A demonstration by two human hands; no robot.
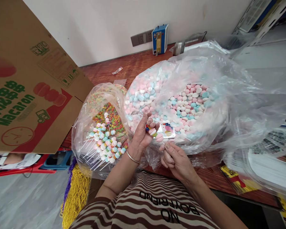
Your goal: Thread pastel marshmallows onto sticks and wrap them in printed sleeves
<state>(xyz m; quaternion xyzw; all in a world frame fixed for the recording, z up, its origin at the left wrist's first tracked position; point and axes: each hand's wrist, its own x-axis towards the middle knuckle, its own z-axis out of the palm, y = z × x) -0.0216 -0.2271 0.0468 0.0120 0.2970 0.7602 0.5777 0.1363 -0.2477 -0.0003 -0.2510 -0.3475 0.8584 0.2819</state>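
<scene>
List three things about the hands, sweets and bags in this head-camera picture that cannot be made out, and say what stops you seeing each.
1. What the left hand grips: its own fingers cover most of the sweets; only pink and coloured bits show.
2. The small packet by that hand: print too small to read.
3. The big bag of pastel sweets: crinkled plastic blurs its left side.
4. The right hand: fingertips curl under, hiding anything pinched.
</scene>
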